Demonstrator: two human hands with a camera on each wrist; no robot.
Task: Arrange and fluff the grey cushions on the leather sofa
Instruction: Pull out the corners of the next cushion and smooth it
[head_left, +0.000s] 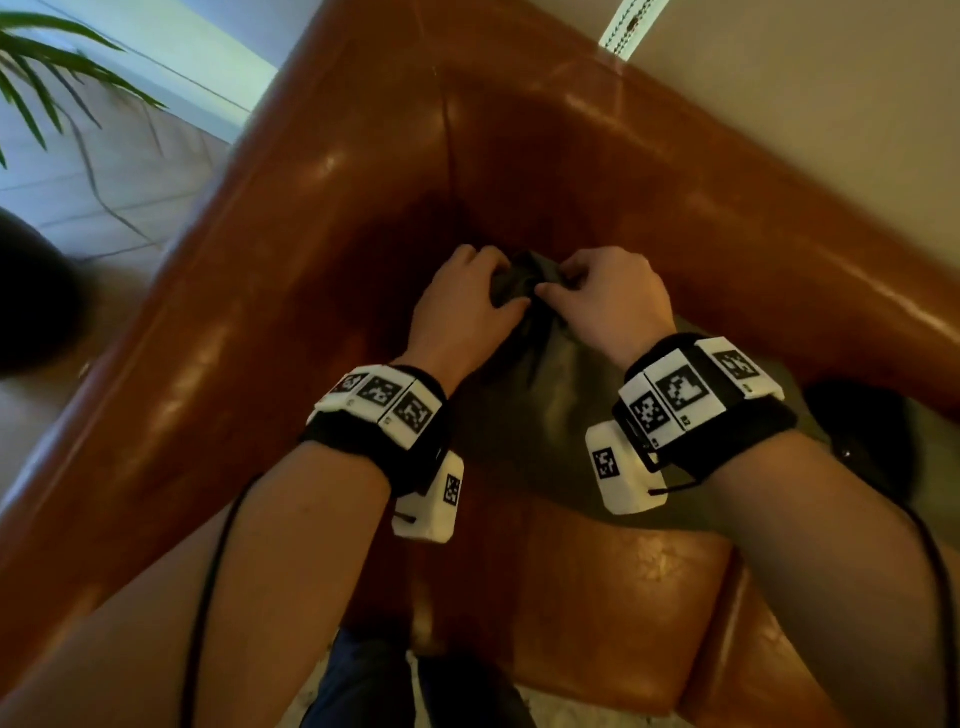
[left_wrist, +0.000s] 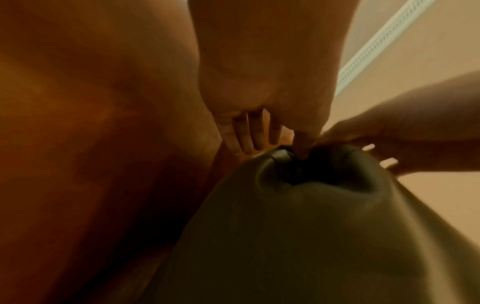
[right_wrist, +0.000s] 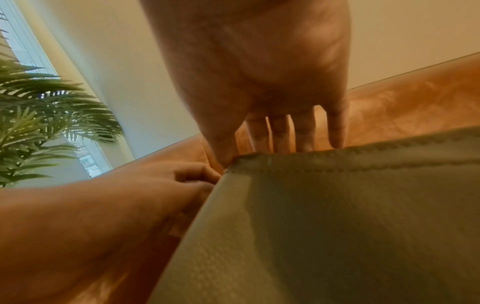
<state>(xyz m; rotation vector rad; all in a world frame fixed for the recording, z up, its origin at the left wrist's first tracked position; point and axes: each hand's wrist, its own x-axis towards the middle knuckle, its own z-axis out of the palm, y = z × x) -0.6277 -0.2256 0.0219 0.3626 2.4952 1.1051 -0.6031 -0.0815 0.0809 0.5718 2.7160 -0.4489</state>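
Grey cushion (head_left: 550, 415) sits in the leather sofa (head_left: 337, 218) corner; left hand (head_left: 462, 306) and right hand (head_left: 608, 296) both pinch its top corner. Mid-fluff, likely; other cushions unseen.

Black wristbands (head_left: 717, 431), 2 white tag-marked modules (head_left: 626, 467)

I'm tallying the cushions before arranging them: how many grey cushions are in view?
1. The grey cushion sits in the corner of the leather sofa, its top corner pinched by both hands. Others may lie outside the frame.
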